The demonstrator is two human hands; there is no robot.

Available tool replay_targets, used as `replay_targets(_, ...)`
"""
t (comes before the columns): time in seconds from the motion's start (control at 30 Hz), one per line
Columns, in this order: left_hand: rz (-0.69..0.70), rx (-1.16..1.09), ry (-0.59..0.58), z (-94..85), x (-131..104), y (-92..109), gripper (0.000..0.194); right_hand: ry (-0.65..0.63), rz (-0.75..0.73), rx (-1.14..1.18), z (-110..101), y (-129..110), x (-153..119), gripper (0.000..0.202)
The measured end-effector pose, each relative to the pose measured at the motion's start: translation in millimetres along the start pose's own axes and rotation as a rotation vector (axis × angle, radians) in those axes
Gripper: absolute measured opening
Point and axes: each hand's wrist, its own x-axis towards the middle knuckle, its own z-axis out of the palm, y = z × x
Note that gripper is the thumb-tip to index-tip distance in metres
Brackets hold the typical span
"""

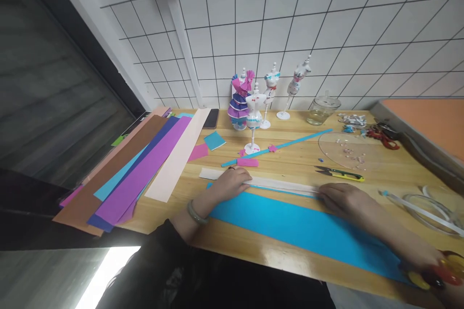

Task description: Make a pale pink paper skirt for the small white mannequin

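Observation:
A long strip of white crepe paper (pixel 282 185) lies along the far edge of a wide sheet of blue crepe paper (pixel 290 224); a thin line of blue shows below the strip. My left hand (pixel 232 184) presses on the strip toward its left end, fingers bent and together. At the strip's right end my right hand (pixel 339 198) is closed, and its fingertips pinch the paper edge. The hand itself partly hides that grip. The blue sheet runs beneath my right forearm.
Several coloured crepe sheets (pixel 145 174) overlap at the left. Behind stand small dress forms (pixel 254 111), one in a purple dress. Thread snips (pixel 340 174), a clear disc with gems (pixel 348 150), a glass jar (pixel 322 110) and a coil of clear tape (pixel 431 207) lie to the right.

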Motion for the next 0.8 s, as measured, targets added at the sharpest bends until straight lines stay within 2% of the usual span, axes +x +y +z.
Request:
replay_targets(0.2, -0.032, -0.02, -0.012, -4.9, 2, -1, 0.025, -0.064, 0.17, 0.06, -7, 10, 5, 0.031)
replay_targets(0.37, -0.12, -0.044, -0.008, -21.2, 1, -2, 0.026, -0.055, 0.378, 0.188, -16, 19, 5, 0.034)
replay_targets(0.6, -0.164, -0.167, -0.035, -52.7, -8, -3, 0.021, -0.064, 0.411, 0.285, -39, 21, 5, 0.024)
replay_targets(0.73, -0.207, -0.26, -0.084, -68.8, -12, -7, 0.019, -0.177, 0.464, 0.299, -57, 23, 8, 0.025)
replay_targets(0.8, -0.231, -0.289, -0.104, -76.6, -14, -9, 0.024, -0.15, 0.475, 0.285, -63, 22, 7, 0.027)
